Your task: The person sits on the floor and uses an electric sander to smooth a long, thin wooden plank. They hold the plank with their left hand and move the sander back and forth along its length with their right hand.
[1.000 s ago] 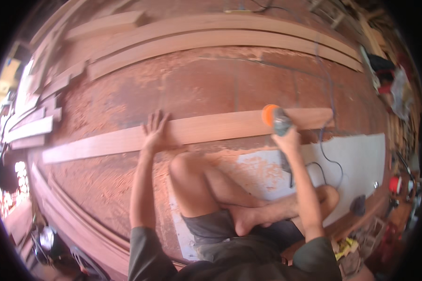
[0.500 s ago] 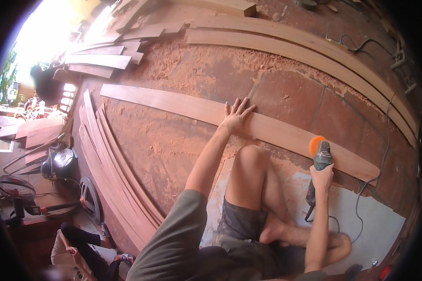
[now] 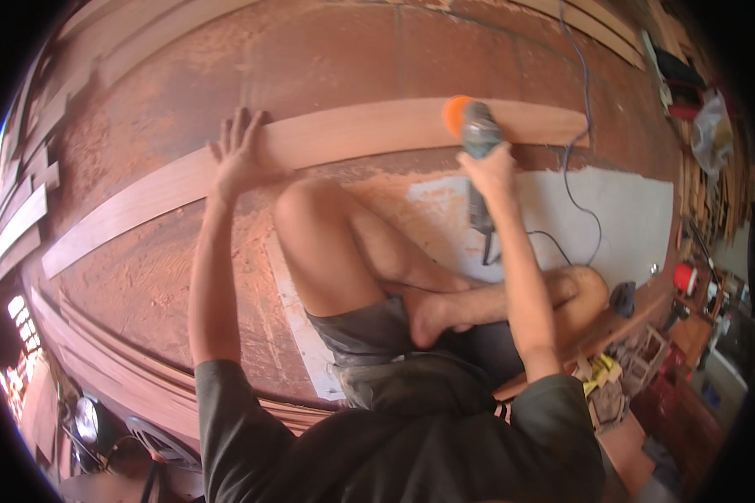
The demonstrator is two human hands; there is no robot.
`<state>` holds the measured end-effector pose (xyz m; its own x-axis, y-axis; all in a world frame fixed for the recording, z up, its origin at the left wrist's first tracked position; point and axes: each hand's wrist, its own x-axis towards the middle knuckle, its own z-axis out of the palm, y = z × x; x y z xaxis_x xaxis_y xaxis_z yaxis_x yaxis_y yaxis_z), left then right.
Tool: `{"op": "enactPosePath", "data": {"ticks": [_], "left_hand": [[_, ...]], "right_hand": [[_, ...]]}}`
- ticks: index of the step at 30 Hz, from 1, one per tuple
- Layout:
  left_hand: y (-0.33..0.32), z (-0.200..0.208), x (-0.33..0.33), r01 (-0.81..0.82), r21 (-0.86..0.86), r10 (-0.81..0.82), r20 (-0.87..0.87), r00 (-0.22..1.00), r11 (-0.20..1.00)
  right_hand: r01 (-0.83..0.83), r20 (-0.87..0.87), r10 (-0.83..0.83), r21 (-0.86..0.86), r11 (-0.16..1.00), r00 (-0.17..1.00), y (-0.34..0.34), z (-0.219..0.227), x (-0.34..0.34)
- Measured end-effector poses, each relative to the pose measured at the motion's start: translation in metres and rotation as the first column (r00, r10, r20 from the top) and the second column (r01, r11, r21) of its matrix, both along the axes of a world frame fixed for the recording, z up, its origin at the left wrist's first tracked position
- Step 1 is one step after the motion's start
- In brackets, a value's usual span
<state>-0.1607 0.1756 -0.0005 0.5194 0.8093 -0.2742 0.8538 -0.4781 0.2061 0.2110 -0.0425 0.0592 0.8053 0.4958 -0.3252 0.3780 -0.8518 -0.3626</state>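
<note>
A long pale reddish wooden plank (image 3: 352, 130) lies across the floor in front of my folded legs, its left end curving toward me. My left hand (image 3: 242, 159) lies on the plank left of its middle, palm down with fingers spread. My right hand (image 3: 491, 172) is wrapped round the dark green and black body of an angle grinder (image 3: 481, 138). Its orange round disc (image 3: 456, 115) is over the plank's right part; whether it touches the wood I cannot tell. A cord runs from the grinder's rear end toward my right leg.
Stacked thin planks (image 3: 134, 360) lie at the lower left, with more boards (image 3: 164, 33) at the far left. A white sheet (image 3: 629, 210) lies under my legs, with a dark cable (image 3: 567, 168) crossing it. Wooden pieces and tools (image 3: 637, 360) crowd the right side. Sawdust covers the floor.
My view has swung to the right, bringing the clutter on that side into sight. My left hand still lies spread on the plank, and my right hand still grips the angle grinder.
</note>
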Motion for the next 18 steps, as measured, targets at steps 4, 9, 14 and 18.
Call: {"op": "enactPosePath", "data": {"ticks": [4, 9, 14, 18], "left_hand": [[-0.005, -0.002, 0.005, 0.015, 0.013, -0.015, 0.026, 1.0, 1.0], [-0.002, -0.011, -0.006, 0.021, 0.069, -0.021, 0.009, 1.0, 0.997], [-0.001, -0.018, -0.001, 0.044, 0.094, -0.045, 0.014, 0.999, 0.995], [0.005, -0.026, -0.007, 0.048, 0.088, -0.05, 0.015, 0.999, 0.995]], "right_hand": [[-0.167, -0.05, 0.169, 0.039, 0.985, 0.984, 0.008, -0.005, -0.046], [-0.178, -0.054, 0.178, -0.002, 0.984, 0.983, -0.015, -0.004, -0.013], [0.003, 0.068, 0.008, -0.163, 0.987, 0.998, -0.057, -0.016, 0.088], [0.114, 0.083, -0.103, -0.143, 0.983, 0.991, -0.035, -0.007, 0.067]]}}
